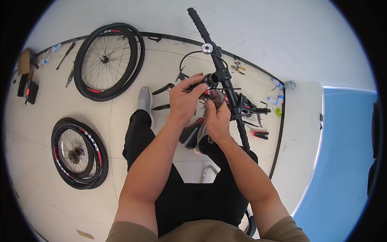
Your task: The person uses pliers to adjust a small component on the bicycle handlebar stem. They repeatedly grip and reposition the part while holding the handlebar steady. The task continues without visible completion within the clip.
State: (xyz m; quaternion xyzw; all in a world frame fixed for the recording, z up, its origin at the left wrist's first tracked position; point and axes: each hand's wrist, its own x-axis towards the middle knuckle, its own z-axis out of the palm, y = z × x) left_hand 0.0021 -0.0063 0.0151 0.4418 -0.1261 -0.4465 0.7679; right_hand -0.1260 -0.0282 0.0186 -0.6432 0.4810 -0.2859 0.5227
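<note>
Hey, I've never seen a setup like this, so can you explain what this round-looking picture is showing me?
There's no machine at work here, just a person's two bare hands. The single picture comes from a wide camera worn on the head, looking down past the forearms, so straight edges bend.

The left hand has its fingers around a black tube with a round open end. The right hand pinches a small dark piece; I can't tell exactly what it is. Right beside them is a bike handlebar.

On the pale floor to the left are an upper wheel and a lower wheel. Yellow-handled pliers lie beyond the handlebar.
</note>
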